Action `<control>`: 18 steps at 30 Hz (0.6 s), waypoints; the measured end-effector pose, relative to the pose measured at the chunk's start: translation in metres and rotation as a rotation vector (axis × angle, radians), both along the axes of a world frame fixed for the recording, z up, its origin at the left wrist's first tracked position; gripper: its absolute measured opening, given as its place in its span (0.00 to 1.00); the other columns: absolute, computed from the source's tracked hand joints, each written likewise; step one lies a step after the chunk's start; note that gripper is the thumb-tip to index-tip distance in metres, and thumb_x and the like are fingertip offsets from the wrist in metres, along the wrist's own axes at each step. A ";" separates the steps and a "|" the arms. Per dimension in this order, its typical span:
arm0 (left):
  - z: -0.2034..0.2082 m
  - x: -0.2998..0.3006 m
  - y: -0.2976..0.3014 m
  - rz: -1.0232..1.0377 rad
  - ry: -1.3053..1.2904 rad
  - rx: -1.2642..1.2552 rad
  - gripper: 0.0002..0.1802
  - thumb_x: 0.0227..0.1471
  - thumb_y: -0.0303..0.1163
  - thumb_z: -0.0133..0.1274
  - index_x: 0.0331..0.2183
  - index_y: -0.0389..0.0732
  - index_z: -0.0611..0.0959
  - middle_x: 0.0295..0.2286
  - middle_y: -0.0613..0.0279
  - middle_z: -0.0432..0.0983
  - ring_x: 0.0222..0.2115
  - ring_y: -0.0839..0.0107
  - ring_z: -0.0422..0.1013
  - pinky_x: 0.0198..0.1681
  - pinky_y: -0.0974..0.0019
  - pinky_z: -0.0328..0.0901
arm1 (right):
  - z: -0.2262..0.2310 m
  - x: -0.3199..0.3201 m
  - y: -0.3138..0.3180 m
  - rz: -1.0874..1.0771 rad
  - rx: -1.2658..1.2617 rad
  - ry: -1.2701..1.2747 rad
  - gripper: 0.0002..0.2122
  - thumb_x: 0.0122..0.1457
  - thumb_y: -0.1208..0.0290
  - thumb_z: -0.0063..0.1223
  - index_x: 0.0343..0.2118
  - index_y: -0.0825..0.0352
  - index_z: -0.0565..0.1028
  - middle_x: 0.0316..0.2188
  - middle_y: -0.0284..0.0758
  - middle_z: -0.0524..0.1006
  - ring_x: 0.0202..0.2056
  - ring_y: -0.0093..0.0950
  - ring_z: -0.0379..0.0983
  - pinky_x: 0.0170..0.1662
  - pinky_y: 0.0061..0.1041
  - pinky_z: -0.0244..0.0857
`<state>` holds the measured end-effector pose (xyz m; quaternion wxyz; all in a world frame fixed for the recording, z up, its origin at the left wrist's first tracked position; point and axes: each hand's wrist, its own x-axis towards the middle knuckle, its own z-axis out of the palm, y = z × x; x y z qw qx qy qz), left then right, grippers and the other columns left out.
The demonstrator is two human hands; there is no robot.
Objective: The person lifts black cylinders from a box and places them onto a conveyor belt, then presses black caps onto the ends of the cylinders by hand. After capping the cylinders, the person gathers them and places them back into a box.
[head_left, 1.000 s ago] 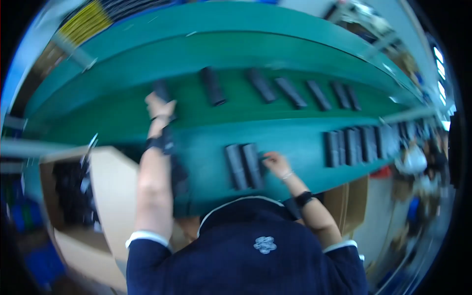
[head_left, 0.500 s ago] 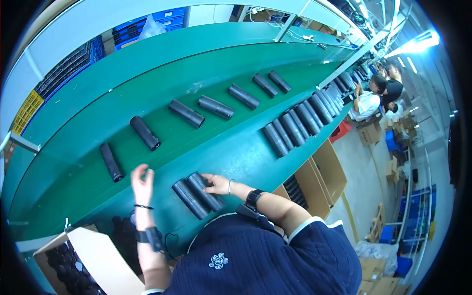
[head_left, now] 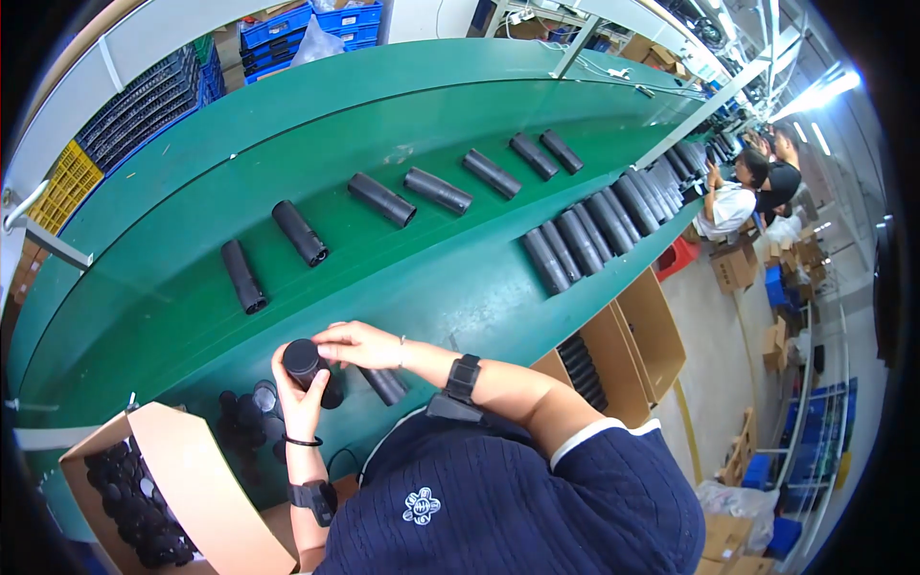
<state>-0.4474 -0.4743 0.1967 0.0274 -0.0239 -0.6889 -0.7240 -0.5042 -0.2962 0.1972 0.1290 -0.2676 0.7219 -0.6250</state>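
While the left hand [head_left: 299, 398] is wrapped around a black tube [head_left: 302, 359] with its round end up, the right hand [head_left: 359, 342] is together with it, at the top edge; whether it grips, I cannot tell. Near the right wrist, I see another tube [head_left: 385, 386] lying on the green table [head_left: 470, 311].

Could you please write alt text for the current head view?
A person's left hand holds a black, flat-topped cylinder, the right hand beside its top, over a green worktable. Seven similar black cylinders lie in a row beyond.
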 end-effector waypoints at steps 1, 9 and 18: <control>-0.005 0.003 -0.003 -0.012 -0.003 0.003 0.37 0.42 0.28 0.62 0.53 0.38 0.62 0.46 0.57 0.65 0.49 0.66 0.62 0.54 0.64 0.56 | -0.002 -0.001 -0.005 0.016 -0.099 -0.266 0.17 0.58 0.65 0.53 0.48 0.68 0.72 0.33 0.33 0.75 0.30 0.21 0.71 0.31 0.22 0.69; -0.024 0.024 -0.010 -0.126 -0.052 -0.061 0.35 0.43 0.25 0.59 0.52 0.39 0.64 0.47 0.58 0.62 0.49 0.69 0.61 0.51 0.68 0.58 | -0.024 0.008 -0.018 -0.012 -0.206 -0.661 0.13 0.58 0.72 0.52 0.45 0.67 0.75 0.23 0.30 0.75 0.19 0.15 0.68 0.22 0.15 0.65; -0.022 0.029 -0.019 0.017 -0.202 0.003 0.23 0.47 0.29 0.55 0.44 0.38 0.66 0.41 0.59 0.64 0.43 0.71 0.62 0.47 0.68 0.59 | -0.016 0.020 -0.032 -0.002 -0.227 -0.843 0.14 0.57 0.68 0.55 0.45 0.65 0.75 0.24 0.32 0.77 0.19 0.17 0.72 0.20 0.14 0.67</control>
